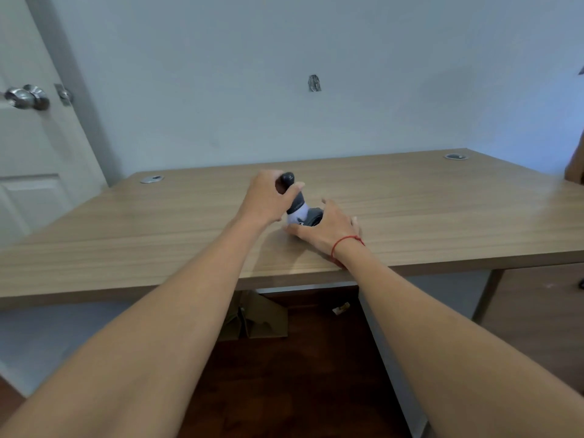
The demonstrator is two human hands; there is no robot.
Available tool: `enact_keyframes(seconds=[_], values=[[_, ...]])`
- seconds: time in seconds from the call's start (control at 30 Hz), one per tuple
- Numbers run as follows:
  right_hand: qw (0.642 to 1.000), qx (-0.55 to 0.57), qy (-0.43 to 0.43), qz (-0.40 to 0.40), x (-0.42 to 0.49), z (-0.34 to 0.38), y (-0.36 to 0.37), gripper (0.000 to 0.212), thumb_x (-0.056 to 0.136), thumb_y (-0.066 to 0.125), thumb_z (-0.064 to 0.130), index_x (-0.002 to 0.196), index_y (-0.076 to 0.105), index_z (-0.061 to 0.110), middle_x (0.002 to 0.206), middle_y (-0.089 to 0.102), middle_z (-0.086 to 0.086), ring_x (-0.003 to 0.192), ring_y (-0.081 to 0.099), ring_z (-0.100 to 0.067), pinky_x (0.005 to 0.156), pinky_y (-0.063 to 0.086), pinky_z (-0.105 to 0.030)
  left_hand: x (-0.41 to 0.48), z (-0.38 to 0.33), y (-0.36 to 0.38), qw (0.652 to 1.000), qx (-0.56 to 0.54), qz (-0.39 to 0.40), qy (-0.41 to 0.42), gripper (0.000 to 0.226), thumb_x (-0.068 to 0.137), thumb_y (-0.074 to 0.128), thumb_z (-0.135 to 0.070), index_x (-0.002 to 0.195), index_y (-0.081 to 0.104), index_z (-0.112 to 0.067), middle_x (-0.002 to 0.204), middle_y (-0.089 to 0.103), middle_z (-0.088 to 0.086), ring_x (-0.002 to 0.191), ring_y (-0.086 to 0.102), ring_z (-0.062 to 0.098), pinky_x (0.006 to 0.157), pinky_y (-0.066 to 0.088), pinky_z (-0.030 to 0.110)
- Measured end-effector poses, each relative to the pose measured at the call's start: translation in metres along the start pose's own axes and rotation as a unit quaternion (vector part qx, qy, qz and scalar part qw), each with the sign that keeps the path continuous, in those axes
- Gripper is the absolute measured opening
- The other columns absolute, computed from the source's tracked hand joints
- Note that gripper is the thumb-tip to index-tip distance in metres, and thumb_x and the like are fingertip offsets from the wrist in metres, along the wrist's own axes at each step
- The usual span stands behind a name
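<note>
A small grey-and-white device (297, 210) with a dark rounded handle on top stands on the wooden desk (158, 222), a little past the middle. My left hand (268, 197) grips the handle from the left, with the thumb laid across it. My right hand (325, 227), with a red string at the wrist, cups the device's dark base from the right, thumb under the white body. The hands hide most of the base.
Two round cable grommets sit in the desk's far corners, one at the left (152, 178) and one at the right (456, 156). A white door with a metal knob (27, 97) stands at left. A cardboard box (252, 314) lies under the desk.
</note>
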State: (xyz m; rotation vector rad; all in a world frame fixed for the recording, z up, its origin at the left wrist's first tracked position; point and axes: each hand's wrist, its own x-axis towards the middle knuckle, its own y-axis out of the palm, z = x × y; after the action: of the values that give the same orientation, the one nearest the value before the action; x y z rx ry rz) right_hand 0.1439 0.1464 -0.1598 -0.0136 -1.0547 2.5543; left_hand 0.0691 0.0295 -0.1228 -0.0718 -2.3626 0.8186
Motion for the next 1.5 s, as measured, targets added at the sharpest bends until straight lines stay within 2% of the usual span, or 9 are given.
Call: enact_keyframes(seconds=[0.17, 0.27, 0.47, 0.7, 0.83, 1.0, 1.17, 1.33, 1.5], values=[[1.0, -0.008, -0.008, 0.015, -0.007, 0.004, -0.005, 0.096, 0.078, 0.066, 0.062, 0.151, 0.027, 0.014, 0.148, 0.048, -0.006, 0.14, 0.036, -0.031, 0.119, 0.023, -0.047, 0.003, 0.01, -0.005, 0.999, 0.03, 0.016, -0.037, 0.042, 0.086, 0.066, -0.029, 0.063, 0.049, 0.001, 0.057, 0.045, 0.009, 0.052, 0.054, 0.03, 0.048, 0.049, 0.035], [1.0, -0.012, -0.017, 0.024, -0.009, 0.005, -0.005, 0.089, 0.081, 0.062, 0.059, 0.15, 0.03, 0.014, 0.145, 0.05, -0.005, 0.138, 0.038, -0.03, 0.119, 0.024, -0.046, -0.003, 0.005, 0.0, 0.997, -0.053, -0.038, -0.052, 0.043, 0.088, 0.065, -0.029, 0.076, 0.056, 0.011, 0.061, 0.049, 0.01, 0.052, 0.049, 0.024, 0.035, 0.047, 0.024], [0.999, -0.006, -0.024, 0.033, -0.008, 0.003, -0.005, 0.091, 0.08, 0.063, 0.058, 0.151, 0.029, 0.014, 0.15, 0.046, -0.006, 0.14, 0.038, -0.03, 0.119, 0.024, -0.045, -0.001, 0.01, -0.003, 0.998, 0.016, 0.01, -0.054, 0.047, 0.087, 0.064, -0.032, 0.058, 0.043, -0.003, 0.055, 0.041, 0.007, 0.057, 0.051, 0.033, 0.053, 0.05, 0.042], [0.999, -0.006, -0.033, 0.031, -0.008, 0.004, -0.006, 0.091, 0.08, 0.064, 0.059, 0.152, 0.028, 0.014, 0.15, 0.046, -0.006, 0.14, 0.039, -0.03, 0.119, 0.026, -0.045, 0.001, 0.005, -0.002, 0.992, 0.103, 0.03, -0.062, 0.037, 0.088, 0.062, -0.037, 0.067, 0.047, -0.01, 0.069, 0.051, 0.008, 0.076, 0.063, 0.038, 0.06, 0.045, 0.038], [0.998, -0.011, -0.041, 0.037, -0.008, 0.003, -0.007, 0.084, 0.082, 0.063, 0.056, 0.149, 0.031, 0.017, 0.143, 0.052, -0.005, 0.135, 0.044, -0.031, 0.114, 0.031, -0.044, 0.002, -0.004, 0.003, 0.999, -0.013, -0.014, -0.035, 0.036, 0.088, 0.061, -0.034, 0.067, 0.054, -0.006, 0.061, 0.051, 0.006, 0.056, 0.054, 0.028, 0.049, 0.055, 0.04], [0.998, 0.015, -0.041, 0.053, -0.004, 0.0, -0.006, 0.093, 0.08, 0.065, 0.057, 0.154, 0.023, 0.019, 0.151, 0.046, -0.004, 0.14, 0.04, -0.029, 0.119, 0.025, -0.046, 0.002, 0.002, 0.001, 0.981, 0.181, 0.064, -0.039, 0.028, 0.09, 0.056, -0.04, 0.083, 0.064, -0.013, 0.081, 0.06, 0.006, 0.082, 0.059, 0.03, 0.067, 0.046, 0.034], [0.997, 0.005, -0.039, 0.061, -0.001, -0.001, -0.004, 0.096, 0.079, 0.064, 0.058, 0.155, 0.019, 0.022, 0.151, 0.046, -0.003, 0.141, 0.04, -0.029, 0.119, 0.026, -0.047, 0.001, 0.002, 0.003, 0.999, -0.015, -0.041, -0.028, 0.035, 0.087, 0.061, -0.035, 0.068, 0.059, -0.006, 0.063, 0.058, 0.012, 0.074, 0.064, 0.036, 0.064, 0.057, 0.047], [0.997, 0.019, -0.041, 0.059, -0.002, -0.002, -0.003, 0.097, 0.073, 0.067, 0.061, 0.152, 0.026, 0.022, 0.148, 0.047, -0.004, 0.135, 0.044, -0.032, 0.111, 0.037, -0.047, -0.003, 0.02, 0.003, 0.991, 0.127, 0.028, -0.024, 0.031, 0.09, 0.057, -0.038, 0.069, 0.048, -0.017, 0.071, 0.057, 0.008, 0.082, 0.062, 0.037, 0.065, 0.044, 0.033], [0.997, 0.003, -0.041, 0.06, 0.0, -0.002, -0.002, 0.096, 0.074, 0.067, 0.061, 0.152, 0.026, 0.023, 0.148, 0.048, -0.003, 0.135, 0.045, -0.032, 0.111, 0.037, -0.047, -0.002, 0.005, 0.003, 0.997, 0.007, -0.075, 0.012, 0.036, 0.09, 0.059, -0.034, 0.063, 0.048, -0.013, 0.055, 0.047, 0.003, 0.059, 0.055, 0.033, 0.057, 0.042, 0.035]])
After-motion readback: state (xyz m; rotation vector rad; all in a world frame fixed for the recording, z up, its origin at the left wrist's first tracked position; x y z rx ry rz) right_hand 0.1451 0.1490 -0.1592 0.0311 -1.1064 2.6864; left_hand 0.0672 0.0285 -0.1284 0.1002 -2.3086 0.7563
